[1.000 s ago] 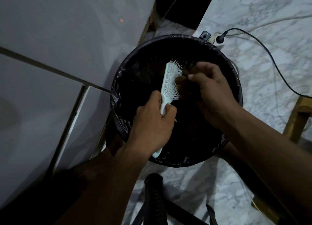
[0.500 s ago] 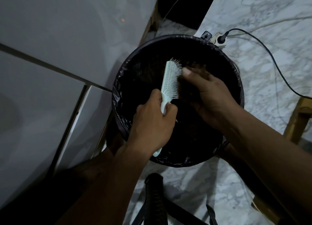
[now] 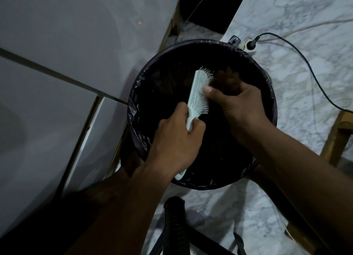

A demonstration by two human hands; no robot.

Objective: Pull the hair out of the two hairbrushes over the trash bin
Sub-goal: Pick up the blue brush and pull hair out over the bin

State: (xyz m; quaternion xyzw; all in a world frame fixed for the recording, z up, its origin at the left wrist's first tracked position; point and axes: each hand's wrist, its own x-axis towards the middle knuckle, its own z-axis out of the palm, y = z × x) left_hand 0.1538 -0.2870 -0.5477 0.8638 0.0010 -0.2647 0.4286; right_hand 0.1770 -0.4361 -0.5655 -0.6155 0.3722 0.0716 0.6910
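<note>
The left hand [image 3: 172, 145] was closed around the handle of a pale hairbrush [image 3: 198, 94], holding it tilted above the middle of the black-lined trash bin [image 3: 137, 109]. The right hand [image 3: 240, 109] had its thumb pressed against the bristles and its fingers curled, seemingly around a dark clump of hair [image 3: 227, 78], though blur hid the grip. This brush looked nearly clean; the second brush was not in view, so half the job probably remained. Both hands sat well inside the rim, with a cabinet [image 3: 57, 82] to the left and a power cord [image 3: 298, 50] far right.
</note>
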